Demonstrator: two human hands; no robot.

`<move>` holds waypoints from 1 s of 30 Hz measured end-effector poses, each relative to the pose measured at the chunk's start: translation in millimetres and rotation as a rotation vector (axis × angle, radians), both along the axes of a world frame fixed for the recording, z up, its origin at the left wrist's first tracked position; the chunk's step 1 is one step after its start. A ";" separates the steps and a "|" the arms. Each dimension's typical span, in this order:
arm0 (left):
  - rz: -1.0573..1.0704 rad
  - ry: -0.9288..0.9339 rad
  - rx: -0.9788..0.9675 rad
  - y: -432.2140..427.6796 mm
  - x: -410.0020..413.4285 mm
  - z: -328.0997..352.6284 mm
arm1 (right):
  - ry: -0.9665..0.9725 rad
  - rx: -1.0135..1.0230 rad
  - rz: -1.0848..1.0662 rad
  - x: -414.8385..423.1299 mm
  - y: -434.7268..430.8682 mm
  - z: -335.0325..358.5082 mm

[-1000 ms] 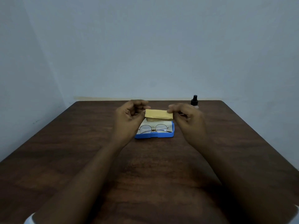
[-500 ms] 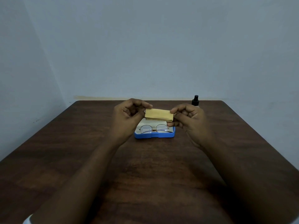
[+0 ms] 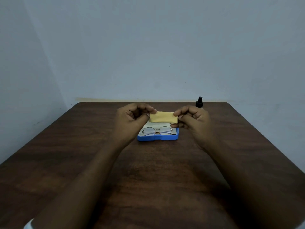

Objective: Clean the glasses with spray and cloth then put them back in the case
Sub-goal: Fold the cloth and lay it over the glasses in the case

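Note:
A folded yellow cloth [image 3: 162,117] is stretched between my two hands, held in the air above the far part of the case. My left hand [image 3: 131,119] pinches its left end and my right hand [image 3: 192,119] pinches its right end. Below it, thin metal-framed glasses [image 3: 156,131] lie inside an open blue case [image 3: 157,138] with a pale lining, in the middle of the table. A small spray bottle [image 3: 199,102] with a black cap stands at the table's far edge, behind my right hand; its body is mostly hidden.
The dark wooden table [image 3: 148,179] runs from me to a pale wall [image 3: 148,47] at its far edge. Both forearms reach across the near half of the tabletop.
Both hands have lifted the cloth slightly higher above the case and turned a little, my right hand's fingers now curled more toward me. The glasses and case stayed put.

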State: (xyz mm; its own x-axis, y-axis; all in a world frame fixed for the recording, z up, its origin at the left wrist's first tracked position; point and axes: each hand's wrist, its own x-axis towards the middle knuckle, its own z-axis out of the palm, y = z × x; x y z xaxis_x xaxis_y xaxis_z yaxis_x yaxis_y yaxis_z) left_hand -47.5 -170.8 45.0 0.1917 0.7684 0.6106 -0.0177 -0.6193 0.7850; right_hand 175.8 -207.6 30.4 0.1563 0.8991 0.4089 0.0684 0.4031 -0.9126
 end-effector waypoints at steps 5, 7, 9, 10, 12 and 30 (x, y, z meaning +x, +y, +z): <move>-0.009 -0.014 -0.023 -0.6 1.5 -3.4 | -0.030 0.031 0.015 2.0 -1.9 2.5; -0.013 -0.021 -0.039 0.3 3.6 -4.9 | -0.057 0.056 0.016 1.1 -2.3 3.7; -0.012 -0.022 -0.066 2.3 4.5 -6.0 | -0.082 0.065 0.007 1.0 -2.6 3.9; -0.004 -0.018 -0.080 3.5 4.2 -6.4 | -0.092 0.064 -0.006 1.2 -2.7 4.1; 0.009 -0.020 -0.106 5.9 3.8 -6.0 | -0.101 0.056 -0.033 1.7 -2.3 4.4; 0.057 0.133 -0.149 17.5 -1.8 -12.5 | -0.258 0.048 -0.170 -4.9 11.0 -15.3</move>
State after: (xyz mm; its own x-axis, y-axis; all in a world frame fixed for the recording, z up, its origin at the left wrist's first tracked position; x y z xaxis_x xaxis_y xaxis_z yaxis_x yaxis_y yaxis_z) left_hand -49.2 -153.3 32.5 0.2165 0.8600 0.4620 0.1236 -0.4936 0.8609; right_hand 170.9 -196.6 15.1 0.1883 0.8477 0.4960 0.3656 0.4082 -0.8365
